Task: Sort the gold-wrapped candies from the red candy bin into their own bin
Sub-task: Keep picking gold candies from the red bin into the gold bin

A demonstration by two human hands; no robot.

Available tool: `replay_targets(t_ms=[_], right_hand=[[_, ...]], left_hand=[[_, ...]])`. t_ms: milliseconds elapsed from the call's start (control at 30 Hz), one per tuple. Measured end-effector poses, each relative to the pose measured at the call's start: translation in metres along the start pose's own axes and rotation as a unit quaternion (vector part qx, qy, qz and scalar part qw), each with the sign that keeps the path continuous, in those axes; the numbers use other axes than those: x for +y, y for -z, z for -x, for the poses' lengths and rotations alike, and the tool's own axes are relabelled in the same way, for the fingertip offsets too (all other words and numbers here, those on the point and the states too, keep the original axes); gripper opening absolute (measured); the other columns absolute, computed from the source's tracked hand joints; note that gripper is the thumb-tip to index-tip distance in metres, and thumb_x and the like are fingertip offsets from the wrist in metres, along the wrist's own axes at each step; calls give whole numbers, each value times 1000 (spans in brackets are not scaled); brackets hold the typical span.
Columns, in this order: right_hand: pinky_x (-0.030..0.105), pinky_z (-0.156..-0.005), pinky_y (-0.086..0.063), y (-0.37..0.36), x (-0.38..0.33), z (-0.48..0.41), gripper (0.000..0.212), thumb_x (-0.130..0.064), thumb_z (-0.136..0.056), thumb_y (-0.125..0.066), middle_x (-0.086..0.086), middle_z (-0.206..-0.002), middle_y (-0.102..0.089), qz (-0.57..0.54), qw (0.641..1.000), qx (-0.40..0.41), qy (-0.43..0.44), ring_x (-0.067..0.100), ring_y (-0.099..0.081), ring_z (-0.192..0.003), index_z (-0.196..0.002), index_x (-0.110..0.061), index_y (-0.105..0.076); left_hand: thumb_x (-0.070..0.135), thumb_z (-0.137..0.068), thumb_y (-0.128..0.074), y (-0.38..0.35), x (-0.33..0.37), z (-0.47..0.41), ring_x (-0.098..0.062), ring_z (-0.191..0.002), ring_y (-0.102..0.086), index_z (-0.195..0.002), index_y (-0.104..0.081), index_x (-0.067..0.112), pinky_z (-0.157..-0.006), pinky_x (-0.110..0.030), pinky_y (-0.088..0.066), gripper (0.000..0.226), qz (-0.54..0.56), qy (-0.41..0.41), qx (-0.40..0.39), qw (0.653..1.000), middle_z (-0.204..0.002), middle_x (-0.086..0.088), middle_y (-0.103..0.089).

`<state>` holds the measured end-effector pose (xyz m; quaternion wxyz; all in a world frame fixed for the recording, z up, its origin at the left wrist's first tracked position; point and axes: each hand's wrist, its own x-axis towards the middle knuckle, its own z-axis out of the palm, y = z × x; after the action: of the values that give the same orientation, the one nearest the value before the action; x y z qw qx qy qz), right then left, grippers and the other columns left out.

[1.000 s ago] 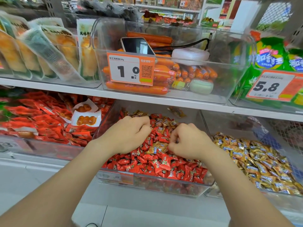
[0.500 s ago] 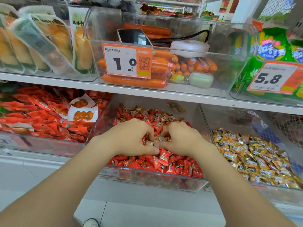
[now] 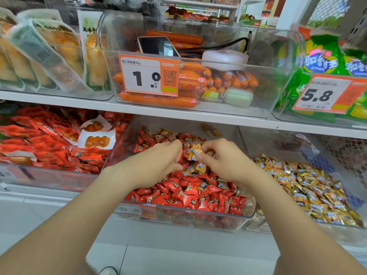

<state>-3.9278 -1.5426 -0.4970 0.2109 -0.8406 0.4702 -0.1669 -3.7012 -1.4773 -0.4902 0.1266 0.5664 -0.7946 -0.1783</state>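
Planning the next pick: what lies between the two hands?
Head view: gold-wrapped candies atop red candies, one pinched by fingers of the right hand.

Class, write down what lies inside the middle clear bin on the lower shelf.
Red candies fill the bin, with gold-wrapped candies scattered among them. The right hand pinches gold ones; the left hand rests curled beside it. Candies under the hands and deeper layers are hidden.
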Motion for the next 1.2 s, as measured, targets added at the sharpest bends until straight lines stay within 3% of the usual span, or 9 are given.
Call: replay_targets(t_ms=[133,300,400,533,733,833,1000,1100,1200], right_hand=[[34,-62,-45,7,2,7,31,-34,-103,-64,12,-77,-67,-29,999,34,-21,17,-48,-59,-84,-10,-59],[35,-61,-48,9,2,12,34,-31,-103,-64,14,-72,-67,-27,996,79,-44,26,-56,-58,-82,-6,-57],[21,-50,-37,13,3,15,35,-30,-104,-64,10,-62,-59,-25,993,99,-61,13,-41,-49,-81,-5,-57],[25,-46,-32,13,3,21,34,-27,-105,-63,7,-64,-49,-24,992,91,-87,22,-38,-54,-92,4,-57],[36,-58,-39,16,2,22,34,-29,-105,-63,26,-89,-72,-22,991,93,-94,43,-60,-71,-103,5,-62],[36,-64,-42,16,-1,24,27,-30,-105,-63,19,-90,-72,-15,992,85,-95,32,-67,-80,-103,-3,-64],[25,-60,-45,15,-6,31,20,-32,-105,-62,4,-92,-73,-2,993,92,-72,14,-69,-73,-115,-16,-66],[42,-79,-55,10,-6,34,25,-31,-105,-62,13,-96,-72,30,994,89,-54,27,-69,-84,-109,-7,-68],[50,-75,-58,0,-4,31,22,-29,-106,-59,13,-86,-67,107,991,61,-53,38,-68,-83,-108,-8,-65]], left_hand=[[16,-107,-43,-3,3,-9,-5,-75,-53,-105,-45,29,-65,-32,-41,14,-26,-11,40,999,-90,10,-55],[40,-98,-59,-10,10,-31,-16,-87,-66,-103,-64,39,-65,-32,-41,7,-153,-14,56,986,-78,16,-59],[60,-88,-74,-16,6,-46,-22,-106,-65,-124,-65,43,-73,-35,-48,41,-192,3,-28,981,-101,12,-62],[51,-83,-83,-20,8,-60,-28,-115,-64,-142,-59,40,-80,-39,-52,64,-226,27,-90,970,-131,-1,-63],[52,-92,-72,-24,9,-60,-25,-106,-67,-123,-69,37,-85,-41,-57,34,-234,-3,-66,970,-120,3,-69],[54,-94,-69,-23,5,-57,-22,-101,-67,-117,-69,37,-81,-40,-58,29,-224,-13,-61,973,-110,7,-70],[48,-100,-63,-29,1,-49,-22,-104,-62,-119,-59,27,-82,-45,-57,29,-238,-14,-60,969,-116,5,-61],[41,-102,-64,-34,5,-48,-24,-107,-63,-125,-58,26,-81,-42,-57,28,-261,-29,-53,964,-120,3,-60],[28,-101,-65,-36,6,-50,-24,-113,-62,-132,-59,32,-81,-40,-55,31,-249,-37,-45,967,-125,5,-62]])
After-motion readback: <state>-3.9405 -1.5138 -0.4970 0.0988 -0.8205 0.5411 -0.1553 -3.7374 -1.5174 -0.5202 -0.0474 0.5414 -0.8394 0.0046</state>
